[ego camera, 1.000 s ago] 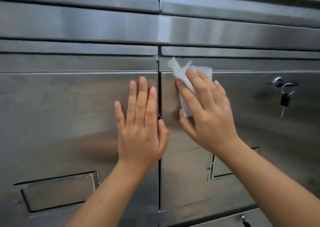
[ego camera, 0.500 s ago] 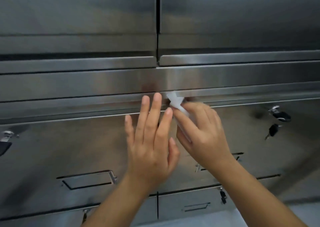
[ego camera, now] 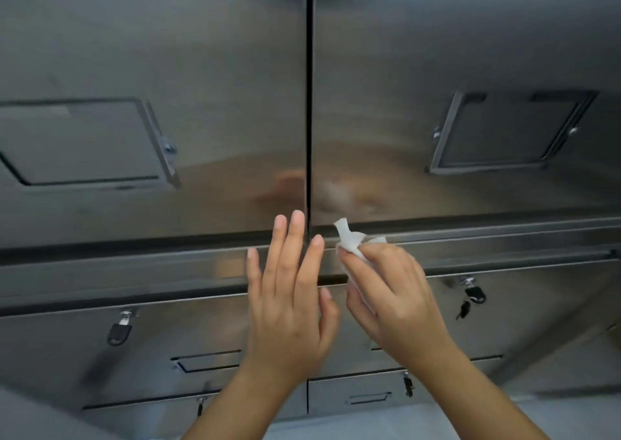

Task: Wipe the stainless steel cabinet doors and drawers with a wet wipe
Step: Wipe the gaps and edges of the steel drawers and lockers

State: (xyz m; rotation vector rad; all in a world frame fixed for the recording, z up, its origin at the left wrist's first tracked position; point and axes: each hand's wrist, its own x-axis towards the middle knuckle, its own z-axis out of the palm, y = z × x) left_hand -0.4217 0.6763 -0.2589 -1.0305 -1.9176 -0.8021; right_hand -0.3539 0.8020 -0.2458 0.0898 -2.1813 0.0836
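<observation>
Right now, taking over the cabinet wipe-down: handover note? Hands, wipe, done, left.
Left hand: open, fingers straight, tips at the lower edge of the brushed-steel upper left door, beside the centre seam.
Right hand: pinches the crumpled white wet wipe, held at the horizontal steel rail under the upper right door.
Done: cannot tell which panels are already wiped.
Left: probably the rail, both upper doors and the keyed lower drawers; check each before skipping.
</observation>
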